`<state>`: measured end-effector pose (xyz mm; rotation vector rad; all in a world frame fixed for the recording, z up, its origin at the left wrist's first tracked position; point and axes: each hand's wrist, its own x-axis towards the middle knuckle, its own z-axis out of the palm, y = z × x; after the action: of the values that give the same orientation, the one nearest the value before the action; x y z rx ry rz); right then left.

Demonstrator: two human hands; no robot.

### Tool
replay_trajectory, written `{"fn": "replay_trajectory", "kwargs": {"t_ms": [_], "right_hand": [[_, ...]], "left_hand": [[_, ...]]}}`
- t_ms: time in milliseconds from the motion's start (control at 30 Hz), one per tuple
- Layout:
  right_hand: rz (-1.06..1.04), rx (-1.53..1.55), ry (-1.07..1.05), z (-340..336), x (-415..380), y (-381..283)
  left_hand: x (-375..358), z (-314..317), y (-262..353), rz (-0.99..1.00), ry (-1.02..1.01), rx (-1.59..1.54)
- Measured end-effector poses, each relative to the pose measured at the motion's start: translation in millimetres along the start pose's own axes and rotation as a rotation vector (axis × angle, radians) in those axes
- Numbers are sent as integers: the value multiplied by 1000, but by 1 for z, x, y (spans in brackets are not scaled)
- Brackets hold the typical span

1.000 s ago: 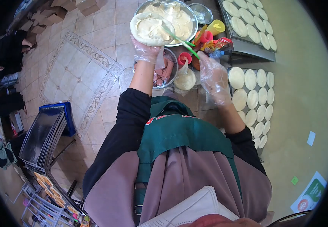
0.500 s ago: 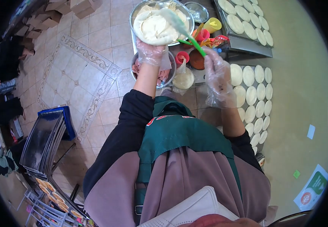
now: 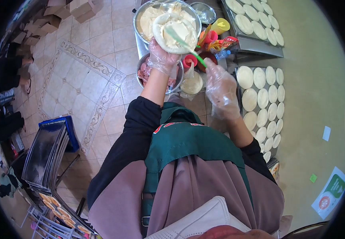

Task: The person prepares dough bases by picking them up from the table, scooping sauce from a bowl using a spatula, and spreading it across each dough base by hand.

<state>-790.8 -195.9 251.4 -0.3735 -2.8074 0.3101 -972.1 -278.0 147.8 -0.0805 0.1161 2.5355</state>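
Observation:
My left hand (image 3: 163,56), in a clear plastic glove, holds a round flat piece of dough (image 3: 160,40) up from beneath. A pale creamy spread (image 3: 180,28) lies on top of it. The dough is over the near right part of a large metal bowl (image 3: 137,28) of the same pale spread. In my gloved right hand (image 3: 221,85) is a spatula (image 3: 199,58) with a green handle, gripped at its end. Its pale blade rests on or just over the spread. Below my left wrist stands a bowl of pink meat slices (image 3: 144,71).
Trays of dough rounds (image 3: 262,97) (image 3: 256,24) line the right side. Near the bowl are a yellow cup (image 3: 220,26), a red cup (image 3: 189,61) and a lidded tub (image 3: 191,83). Stacked black trays (image 3: 45,151) stand at left; a person (image 3: 5,75) is beyond them.
My left hand has tilted the dough and shifted slightly right. My right hand has come left and down, bringing the spatula blade lower onto or over the dough's middle.

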Motion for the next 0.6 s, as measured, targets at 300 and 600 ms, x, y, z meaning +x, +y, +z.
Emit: {"fn": "replay_trajectory", "kwargs": {"t_ms": [300,600], "right_hand": [[-118,269,52,-7,3,-9],[99,73,-35,5,15,-3]], "left_hand": [[7,-27,19,-85,-34,-249],[1,-11,16,-107,-23,-227]]}}
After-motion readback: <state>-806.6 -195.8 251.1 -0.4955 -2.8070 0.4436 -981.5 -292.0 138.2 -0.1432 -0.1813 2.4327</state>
